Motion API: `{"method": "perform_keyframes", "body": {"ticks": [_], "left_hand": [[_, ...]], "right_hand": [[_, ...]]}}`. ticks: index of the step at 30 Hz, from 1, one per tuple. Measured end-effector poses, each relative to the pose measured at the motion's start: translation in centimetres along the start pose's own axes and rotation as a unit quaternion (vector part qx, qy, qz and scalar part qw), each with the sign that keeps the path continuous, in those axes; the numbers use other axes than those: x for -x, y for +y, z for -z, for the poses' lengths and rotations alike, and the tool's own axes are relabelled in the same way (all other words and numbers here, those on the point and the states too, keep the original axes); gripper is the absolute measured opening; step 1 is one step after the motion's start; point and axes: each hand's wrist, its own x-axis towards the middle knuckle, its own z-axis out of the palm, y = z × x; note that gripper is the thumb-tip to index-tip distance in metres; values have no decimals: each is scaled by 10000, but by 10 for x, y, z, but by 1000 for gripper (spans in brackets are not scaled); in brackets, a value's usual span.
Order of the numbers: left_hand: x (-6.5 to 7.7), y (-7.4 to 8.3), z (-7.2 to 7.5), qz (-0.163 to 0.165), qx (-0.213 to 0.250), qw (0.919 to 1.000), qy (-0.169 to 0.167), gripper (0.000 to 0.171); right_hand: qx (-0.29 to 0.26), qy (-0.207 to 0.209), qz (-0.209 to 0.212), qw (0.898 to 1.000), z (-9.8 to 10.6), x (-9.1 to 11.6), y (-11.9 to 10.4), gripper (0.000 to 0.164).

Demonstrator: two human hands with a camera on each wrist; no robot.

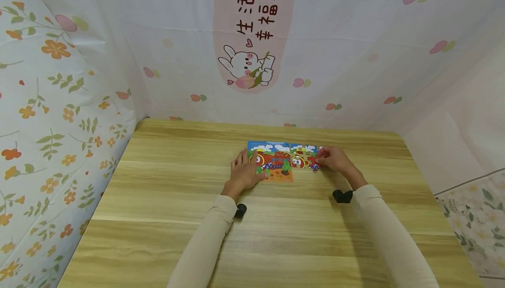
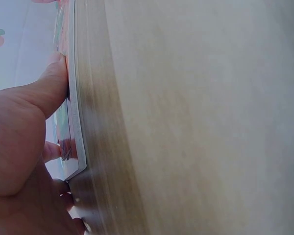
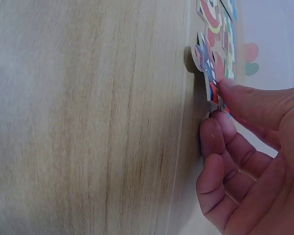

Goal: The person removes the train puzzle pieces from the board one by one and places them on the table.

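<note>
A colourful picture book with a red cartoon train lies on the wooden table. My left hand rests on its left part, fingers spread, and the thumb lies on the page near the edge. Just right of the book is a partly joined jigsaw puzzle with a similar train, bare gaps showing between its pieces. At the puzzle's right end my right hand pinches a jigsaw piece between thumb and fingers. This piece is slightly tilted at the puzzle's lower edge; the fingers hide part of it.
The wooden table runs back to a white printed cloth. A flowered cloth hangs on the left side. Black wrist devices are on both forearms, above the table top.
</note>
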Motion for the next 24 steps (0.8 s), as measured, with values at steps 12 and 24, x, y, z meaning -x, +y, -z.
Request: {"method": "perform_keyframes", "body": {"ticks": [12, 24], "left_hand": [[5, 3, 4, -86, -36, 9999, 68, 87], [3, 2, 3, -77, -82, 9999, 81, 88]], "right_hand": [[249, 17, -72, 9997, -1, -1, 1, 18], [453, 114, 185, 9987, -4, 1, -1, 13]]}}
